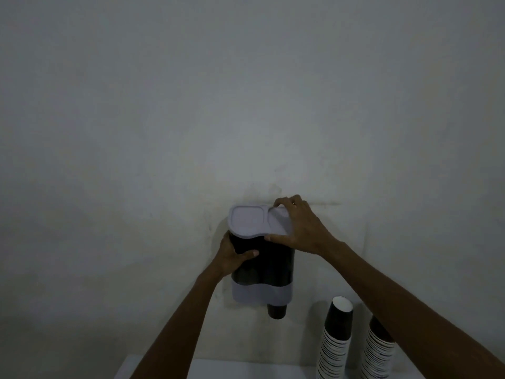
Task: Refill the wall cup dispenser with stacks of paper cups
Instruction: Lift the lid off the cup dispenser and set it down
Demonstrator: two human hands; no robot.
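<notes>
The right hand (300,228) is spreading wide over the right end of the lid (255,221). Its thumb is pressing along the lid's front edge while the fingers are curling over the back edge by the wall (246,105), so the lid is being pinched between them. The left hand (232,255) is wrapping half-closed around the left side of the dispenser (267,266), just under the lid, with the thumb lying across the dark front and the fingers going out of sight behind the body.

The dispenser is hanging on the wall, low in the view and near the middle. Its lid is pale grey, shaped like two rounded lobes joined together, and it is sitting on top of the body; whether it is fully seated or slightly lifted cannot be told in this dim light. The body is dark and see-through, with a pale grey band around the bottom. A single dark cup (276,311) is sticking out below the band on the right side.

Two stacks of paper cups are standing to the lower right, on a pale surface (246,369). The left stack (335,343) is leaning a little, showing the white inside of its top cup, dark walls and striped rims below. The right stack (378,351) is just beside it, partly hidden behind the right forearm.
</notes>
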